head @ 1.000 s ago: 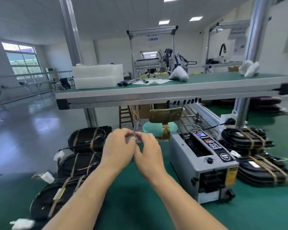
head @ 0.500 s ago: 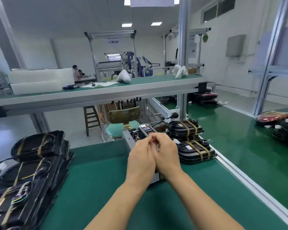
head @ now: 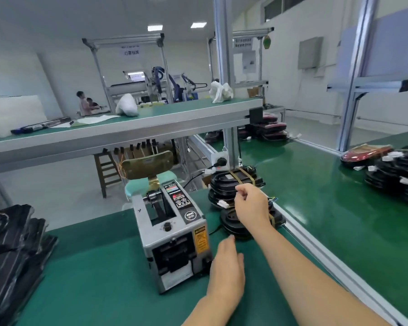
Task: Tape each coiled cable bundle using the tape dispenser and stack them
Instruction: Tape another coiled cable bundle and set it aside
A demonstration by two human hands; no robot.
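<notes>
A green-matted workbench (head: 99,274) fills the lower frame. On it, at centre, stands a grey tape dispenser (head: 172,234); just right of it lie stacked taped cable bundles (head: 231,184), and at lower left a pile of black bagged bundles (head: 12,250). The adjoining bench (head: 316,198) at right carries more cable coils (head: 396,177). The upper shelf (head: 156,124) holds white crumpled cloth (head: 220,91), a white bag (head: 126,105) and papers (head: 94,119).
</notes>
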